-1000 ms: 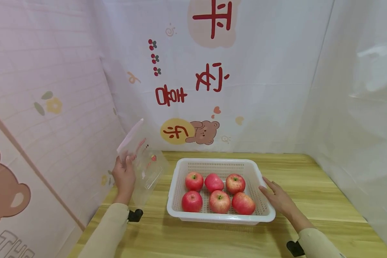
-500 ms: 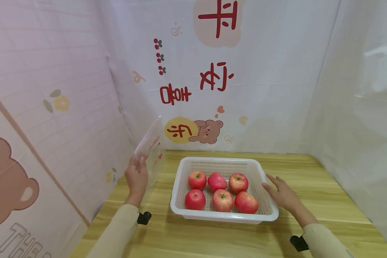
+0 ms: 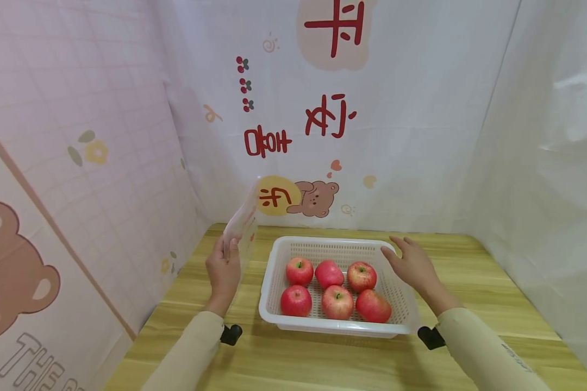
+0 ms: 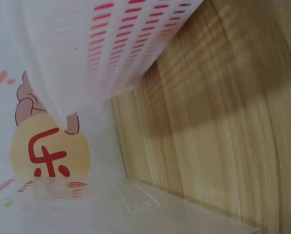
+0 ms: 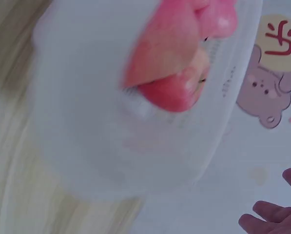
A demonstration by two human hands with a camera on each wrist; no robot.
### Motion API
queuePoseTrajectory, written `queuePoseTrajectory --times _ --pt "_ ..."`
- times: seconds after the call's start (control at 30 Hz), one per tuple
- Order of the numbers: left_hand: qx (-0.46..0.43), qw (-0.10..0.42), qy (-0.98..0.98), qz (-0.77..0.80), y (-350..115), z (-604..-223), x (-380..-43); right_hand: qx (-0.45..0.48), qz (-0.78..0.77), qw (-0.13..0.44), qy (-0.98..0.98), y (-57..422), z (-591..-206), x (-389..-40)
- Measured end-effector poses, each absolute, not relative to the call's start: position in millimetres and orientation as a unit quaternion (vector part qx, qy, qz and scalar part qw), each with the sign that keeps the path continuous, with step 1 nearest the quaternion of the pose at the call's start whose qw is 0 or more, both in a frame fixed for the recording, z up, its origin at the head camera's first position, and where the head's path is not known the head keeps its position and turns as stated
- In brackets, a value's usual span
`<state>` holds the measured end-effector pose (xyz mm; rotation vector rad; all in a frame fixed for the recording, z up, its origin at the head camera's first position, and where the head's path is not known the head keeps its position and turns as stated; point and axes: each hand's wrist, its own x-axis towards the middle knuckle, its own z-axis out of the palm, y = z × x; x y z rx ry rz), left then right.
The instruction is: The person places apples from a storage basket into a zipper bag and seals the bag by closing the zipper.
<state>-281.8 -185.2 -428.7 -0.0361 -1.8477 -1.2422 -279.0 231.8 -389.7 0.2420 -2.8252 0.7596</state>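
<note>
My left hand [image 3: 223,271] pinches a translucent plastic bag [image 3: 242,233] by its pinkish upper edge, left of a white plastic basket [image 3: 342,326]. In the left wrist view the bag [image 4: 101,212] shows a small strawberry print and stands beside the slotted basket wall [image 4: 121,44]. Several red apples [image 3: 337,302] lie in two rows in the basket. My right hand [image 3: 413,266] is over the basket's right rim, its fingers spread and holding nothing. In the right wrist view its fingers [image 5: 272,212] show apart from the basket [image 5: 87,122].
The basket stands on a wood-grain table [image 3: 332,364]. White printed cloth [image 3: 420,136] hangs behind it, with more cloth along the left and right sides of the table.
My left hand has brought the bag rightward toward the basket, turning it more edge-on. My right hand has lifted from beside the basket's right side to over its rim. The apples stay put.
</note>
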Motion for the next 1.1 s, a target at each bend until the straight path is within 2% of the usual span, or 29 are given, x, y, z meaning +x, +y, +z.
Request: queuePoseTrajectory --times 0.23,0.53,0.83,1.1 --pt "-0.03 0.421 -0.754 -0.503 -176 -431 -274 0.095 0.291 0.098 -0.947 187 -373 -286" --pt "-0.056 0.433 -0.757 -0.487 -171 -441 -270 0.082 0.412 0.021 -0.907 129 -354 -285" --pt "-0.078 0.441 -0.748 -0.49 -164 -446 -268 0.058 0.475 -0.024 -0.878 87 -345 -284" --pt "-0.094 0.451 -0.746 -0.482 -154 -444 -264 0.076 0.508 -0.023 -0.858 66 -343 -287"
